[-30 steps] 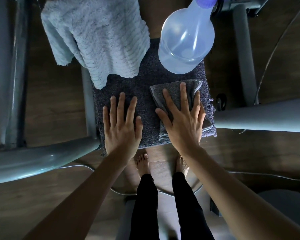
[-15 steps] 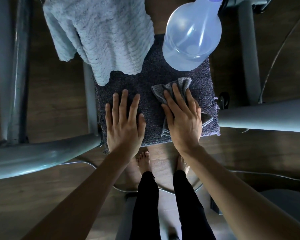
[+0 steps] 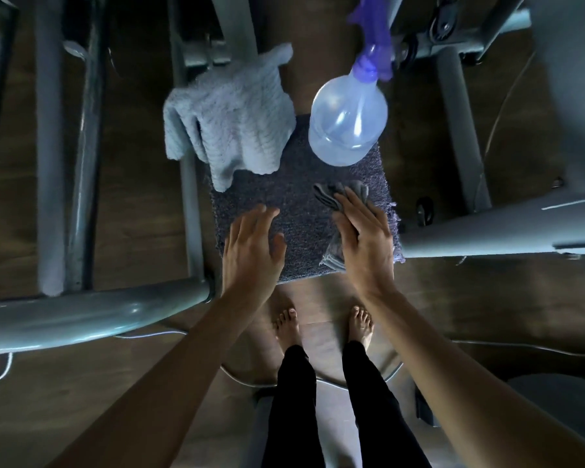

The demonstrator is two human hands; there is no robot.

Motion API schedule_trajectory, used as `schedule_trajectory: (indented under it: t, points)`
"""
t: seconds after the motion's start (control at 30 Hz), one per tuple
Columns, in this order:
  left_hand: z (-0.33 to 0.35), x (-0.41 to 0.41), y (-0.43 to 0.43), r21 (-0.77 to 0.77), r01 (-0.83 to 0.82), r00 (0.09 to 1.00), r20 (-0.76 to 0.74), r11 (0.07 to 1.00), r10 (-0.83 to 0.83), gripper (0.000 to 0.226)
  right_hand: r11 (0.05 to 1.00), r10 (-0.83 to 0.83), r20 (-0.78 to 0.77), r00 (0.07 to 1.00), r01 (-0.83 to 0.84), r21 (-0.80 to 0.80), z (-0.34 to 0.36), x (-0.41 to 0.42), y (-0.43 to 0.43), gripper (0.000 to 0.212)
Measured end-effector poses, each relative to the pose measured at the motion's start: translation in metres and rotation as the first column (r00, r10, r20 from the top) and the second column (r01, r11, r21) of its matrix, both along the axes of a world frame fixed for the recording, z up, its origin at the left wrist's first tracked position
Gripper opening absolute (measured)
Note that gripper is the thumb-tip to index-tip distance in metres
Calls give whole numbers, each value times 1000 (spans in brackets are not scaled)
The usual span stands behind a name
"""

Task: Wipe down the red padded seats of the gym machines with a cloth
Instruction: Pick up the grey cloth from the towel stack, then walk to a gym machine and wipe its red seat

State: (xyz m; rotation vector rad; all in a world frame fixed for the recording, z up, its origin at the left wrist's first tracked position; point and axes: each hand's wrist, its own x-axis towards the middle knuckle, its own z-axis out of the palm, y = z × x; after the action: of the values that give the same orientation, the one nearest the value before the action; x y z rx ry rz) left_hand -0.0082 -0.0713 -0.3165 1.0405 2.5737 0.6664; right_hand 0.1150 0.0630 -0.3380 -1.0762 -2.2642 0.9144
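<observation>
The machine's padded seat (image 3: 301,197) looks dark grey and rough in this dim light. My right hand (image 3: 363,238) is on its right front part and grips a small grey cloth (image 3: 331,194), which is bunched up and sticks out past my fingertips and beside my thumb. My left hand (image 3: 250,244) is blurred over the seat's left front, fingers loosely spread and holding nothing. I cannot tell whether it touches the seat. A pale fluffy towel (image 3: 233,123) hangs over the seat's far left corner. A clear spray bottle (image 3: 348,126) with a purple trigger stands at the far right.
Grey machine tubes run close on both sides: one at the left front (image 3: 81,315), one at the right (image 3: 487,231). Upright posts (image 3: 49,163) stand at the left. Thin cables (image 3: 487,347) lie on the wooden floor. My bare feet (image 3: 286,327) are just in front of the seat.
My right hand has gathered the flat cloth into a bunch and turned onto its edge. My left hand has gone from lying flat to a loose, blurred pose. The view has pulled back.
</observation>
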Motion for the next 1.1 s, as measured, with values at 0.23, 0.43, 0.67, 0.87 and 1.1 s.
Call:
schedule_trajectory:
  t: [0.23, 0.43, 0.67, 0.87, 1.1]
  points:
    - [141, 50, 15, 49, 186, 982, 30, 981, -188, 35, 990, -112, -71, 991, 105, -96, 142, 72, -12, 31]
    - [217, 110, 45, 56, 396, 918, -3, 917, -396, 39, 959, -272, -87, 958, 262, -109, 236, 160, -21, 33]
    - [264, 185, 111, 151, 689, 721, -53, 709, -690, 42, 761, -646, -118, 754, 622, -184, 265, 259, -43, 34]
    - [281, 269, 159, 155, 871, 481, -77, 466, -873, 29, 534, -843, -211, 494, 813, -233, 277, 323, -43, 35]
    - [286, 381, 214, 161, 960, 240, -52, 229, -969, 27, 300, -936, -273, 220, 907, -296, 279, 405, -29, 36]
